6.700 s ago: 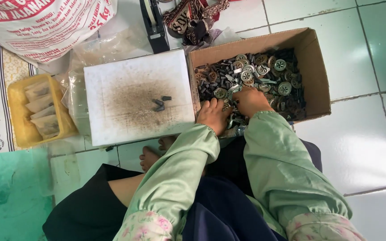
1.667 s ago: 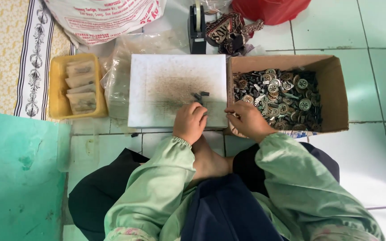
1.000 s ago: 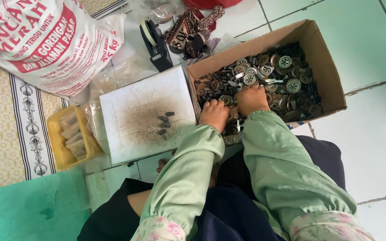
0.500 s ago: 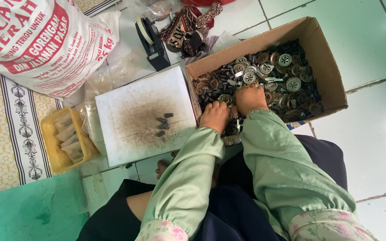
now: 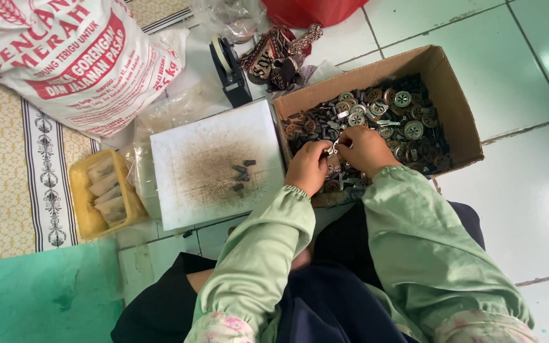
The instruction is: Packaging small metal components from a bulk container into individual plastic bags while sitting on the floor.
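Note:
A cardboard box (image 5: 452, 89) on the tiled floor holds several small round metal discs and dark metal parts (image 5: 395, 114). Both hands reach into its near left corner. My left hand (image 5: 308, 166) and my right hand (image 5: 365, 147) meet over the parts, fingertips pinched together on a small silvery metal piece (image 5: 333, 150). Left of the box lies a white board (image 5: 211, 159) stained grey in the middle, with a few small dark parts (image 5: 241, 173) on it. Green sleeves cover both arms.
A yellow tray (image 5: 100, 197) of folded packets sits left of the board. Behind it are a large printed sack (image 5: 65, 57), a black tape dispenser (image 5: 229, 70), a pile of metal ornaments (image 5: 274, 57) and clear plastic bags. A patterned mat lies at the left.
The hands went from the white board back into the box. In the last second they moved together, fingertips now meeting on a small metal piece. The view shifted slightly.

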